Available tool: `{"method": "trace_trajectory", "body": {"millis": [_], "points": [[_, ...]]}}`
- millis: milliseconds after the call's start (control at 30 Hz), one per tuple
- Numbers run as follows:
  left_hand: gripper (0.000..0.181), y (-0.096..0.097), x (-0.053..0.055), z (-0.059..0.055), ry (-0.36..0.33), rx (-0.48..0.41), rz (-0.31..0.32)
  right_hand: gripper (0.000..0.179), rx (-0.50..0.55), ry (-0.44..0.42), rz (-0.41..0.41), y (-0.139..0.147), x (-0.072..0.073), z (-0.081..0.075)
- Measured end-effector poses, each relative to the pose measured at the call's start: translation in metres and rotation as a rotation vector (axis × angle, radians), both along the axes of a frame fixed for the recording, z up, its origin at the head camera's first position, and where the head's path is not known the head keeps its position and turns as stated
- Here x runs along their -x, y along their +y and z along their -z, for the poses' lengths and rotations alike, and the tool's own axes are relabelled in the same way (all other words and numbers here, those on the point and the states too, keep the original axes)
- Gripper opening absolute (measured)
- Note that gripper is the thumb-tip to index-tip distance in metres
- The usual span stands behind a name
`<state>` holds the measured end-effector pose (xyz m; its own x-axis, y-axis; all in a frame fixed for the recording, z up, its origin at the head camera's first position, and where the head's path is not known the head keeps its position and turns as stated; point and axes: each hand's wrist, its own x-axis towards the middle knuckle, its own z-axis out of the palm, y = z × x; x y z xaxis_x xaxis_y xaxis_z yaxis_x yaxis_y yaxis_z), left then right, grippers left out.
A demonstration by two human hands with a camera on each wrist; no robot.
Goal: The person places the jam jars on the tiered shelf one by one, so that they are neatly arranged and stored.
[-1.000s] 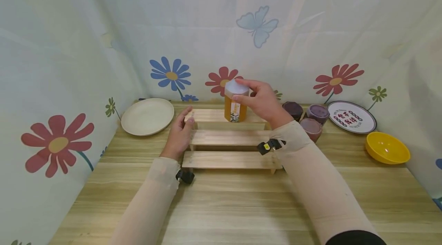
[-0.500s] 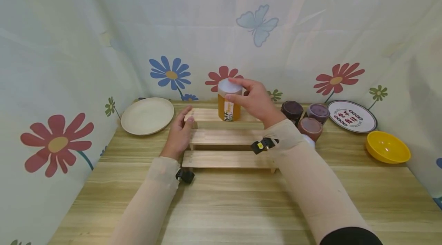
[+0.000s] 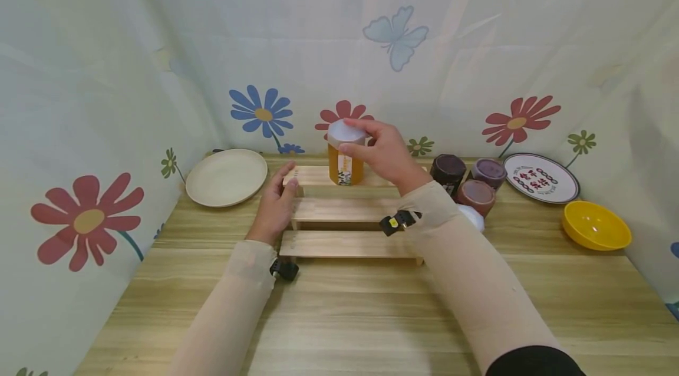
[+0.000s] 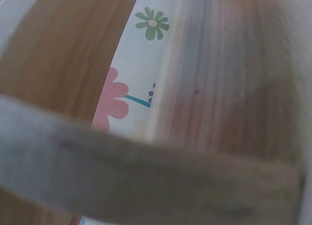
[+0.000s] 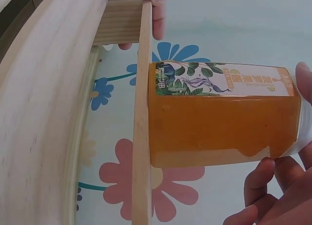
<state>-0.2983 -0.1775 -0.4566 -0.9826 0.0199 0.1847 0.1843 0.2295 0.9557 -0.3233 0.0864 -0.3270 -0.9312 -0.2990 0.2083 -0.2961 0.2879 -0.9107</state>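
Observation:
My right hand [image 3: 387, 152] holds a jar [image 3: 339, 164] by its white lid, thumb at the near side and fingers over the top. The jar has orange-amber contents and a flowered label [image 5: 219, 79]. It is upright, its base right at the top board [image 5: 142, 112] of a three-step wooden rack [image 3: 345, 243]. With my left hand [image 3: 273, 205] I grip the left end of that top board, and its fingers [image 5: 158, 25] show past the board in the right wrist view. Mostly blurred wood [image 4: 234, 88] fills the left wrist view.
Several dark-lidded jars [image 3: 477, 194] stand right of the rack, with a white lid [image 3: 471, 217] partly behind my right forearm. A cream plate [image 3: 227, 178] lies at left. Farther right are a patterned plate [image 3: 541, 178] and a yellow bowl [image 3: 596, 226]. A flowered curtain [image 3: 318, 40] closes the back.
My right hand has moved the jar to the left along the top board. More of the jars at right shows from behind the right arm. My left hand has stayed in place.

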Motion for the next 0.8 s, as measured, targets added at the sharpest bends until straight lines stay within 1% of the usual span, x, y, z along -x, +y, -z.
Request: {"method": "trace_trajectory", "body": {"millis": [133,367,400,600,633,733,800], "points": [[0.049,0.000,-0.001,-0.001,0.017,-0.003,-0.002,0.059,0.005,0.005,-0.007,-0.002,0.000,0.001],[0.049,0.000,-0.001,0.000,0.026,-0.005,-0.001,0.058,-0.002,0.031,-0.011,-0.004,0.000,0.002],[0.049,0.001,-0.003,-0.004,0.020,-0.008,0.000,0.058,-0.005,0.034,-0.011,-0.004,0.001,0.003],[0.049,0.000,-0.002,-0.002,0.018,-0.011,-0.004,0.059,-0.014,0.045,-0.019,-0.007,0.002,0.004],[0.048,-0.001,0.000,0.003,0.024,-0.008,-0.006,0.059,-0.014,0.044,-0.020,-0.008,0.001,0.004],[0.049,-0.001,0.001,0.002,0.009,-0.014,-0.004,0.060,-0.019,0.040,-0.018,-0.010,0.001,0.003],[0.050,0.000,0.000,0.000,-0.006,-0.020,0.001,0.060,-0.020,0.035,-0.016,-0.012,0.000,0.002]]}}
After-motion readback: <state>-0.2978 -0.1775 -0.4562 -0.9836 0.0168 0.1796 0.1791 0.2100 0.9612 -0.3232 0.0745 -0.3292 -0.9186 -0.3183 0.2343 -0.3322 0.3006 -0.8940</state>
